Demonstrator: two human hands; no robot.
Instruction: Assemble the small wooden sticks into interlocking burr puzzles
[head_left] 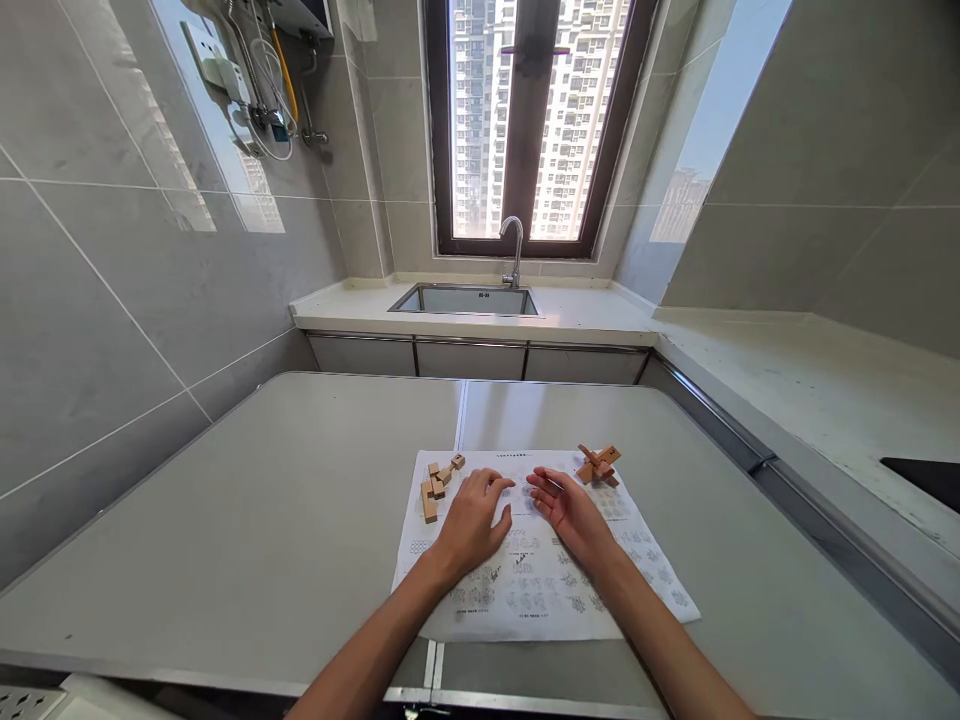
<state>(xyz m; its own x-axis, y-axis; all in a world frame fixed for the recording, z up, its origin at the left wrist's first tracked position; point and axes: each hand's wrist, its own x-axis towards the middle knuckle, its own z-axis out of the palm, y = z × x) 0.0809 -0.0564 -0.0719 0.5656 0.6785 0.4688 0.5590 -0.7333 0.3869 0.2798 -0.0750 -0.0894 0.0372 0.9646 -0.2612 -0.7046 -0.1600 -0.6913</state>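
Note:
A printed instruction sheet (pixel 540 590) lies on the grey table (pixel 262 520). My left hand (pixel 474 520) rests palm down on the sheet with fingers spread, holding nothing. My right hand (pixel 566 510) lies beside it, fingers stretched toward the left hand, also holding nothing. Loose wooden puzzle blocks (pixel 437 483) sit at the sheet's upper left corner, just left of my left hand. An assembled wooden burr puzzle (pixel 598 465) stands at the sheet's upper right, just beyond my right hand's fingertips.
Behind the table runs a white counter with a steel sink (pixel 466 299) and tap (pixel 514 250) under a window. The counter continues along the right wall, with a black hob (pixel 926 478) at its edge. Tiled wall stands at left.

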